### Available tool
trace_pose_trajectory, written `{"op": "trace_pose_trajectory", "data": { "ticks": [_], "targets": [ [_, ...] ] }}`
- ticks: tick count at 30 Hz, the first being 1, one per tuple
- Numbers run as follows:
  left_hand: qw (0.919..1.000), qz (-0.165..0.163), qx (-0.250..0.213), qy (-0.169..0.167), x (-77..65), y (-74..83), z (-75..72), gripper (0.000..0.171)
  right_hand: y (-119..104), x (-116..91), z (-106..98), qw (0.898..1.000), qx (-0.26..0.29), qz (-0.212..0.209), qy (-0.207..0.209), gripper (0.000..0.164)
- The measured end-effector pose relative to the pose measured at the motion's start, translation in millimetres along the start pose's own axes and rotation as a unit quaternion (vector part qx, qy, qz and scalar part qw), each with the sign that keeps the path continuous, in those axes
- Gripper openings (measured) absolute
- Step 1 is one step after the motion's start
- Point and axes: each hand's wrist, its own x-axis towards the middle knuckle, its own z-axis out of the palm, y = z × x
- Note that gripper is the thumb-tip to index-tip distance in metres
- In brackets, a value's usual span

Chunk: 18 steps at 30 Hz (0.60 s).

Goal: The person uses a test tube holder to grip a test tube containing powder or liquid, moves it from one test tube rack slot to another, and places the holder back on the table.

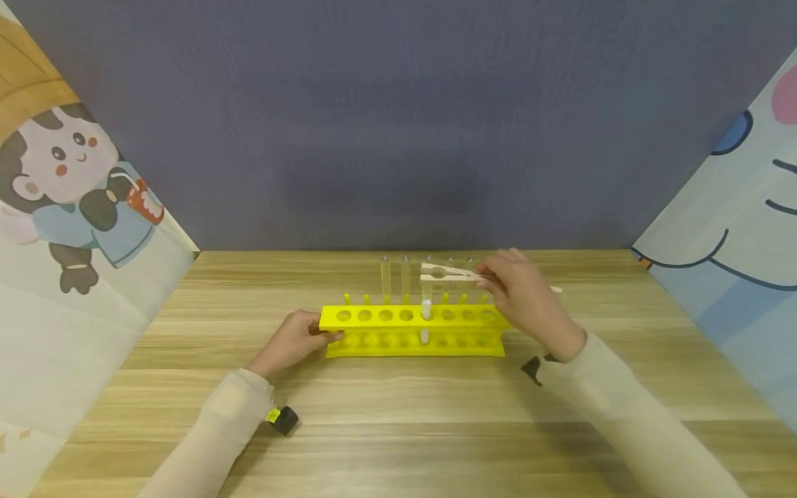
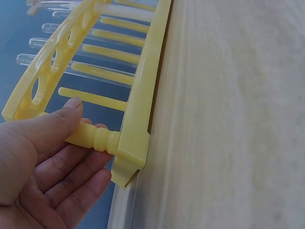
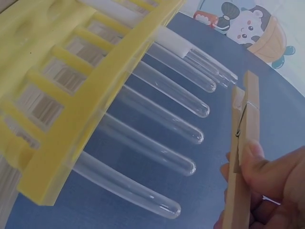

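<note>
A yellow test tube rack stands on the table. My left hand grips its left end, with thumb and fingers around the end post in the left wrist view. My right hand holds a wooden test tube clamp, thumb pressed on its side. The clamp's tip is close to the mouth of an upright test tube in the rack; whether they touch I cannot tell. White material fills the lower part of that tube. Several clear test tubes stand bottom-up on the rack's back pegs.
The wood-grain table extends around the rack. Behind it rises a dark blue-grey panel. Cartoon-printed sheets flank the table on both sides. Several front holes of the rack hold no tube.
</note>
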Motion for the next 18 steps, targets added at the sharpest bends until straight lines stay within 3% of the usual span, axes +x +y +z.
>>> {"op": "trace_pose_trajectory", "data": {
  "ticks": [9, 18],
  "targets": [
    [0.9999, -0.004, -0.004, 0.011, 10.5, 3.8, 3.5, 0.018, 13, 14, 3, 1.000, 0.004, -0.011, -0.009, 0.009],
    [1.0000, 0.001, -0.009, -0.003, -2.6, -1.6, -1.6, 0.020, -13, 3, 5, 1.000, -0.004, 0.014, -0.020, 0.007]
  ]
}}
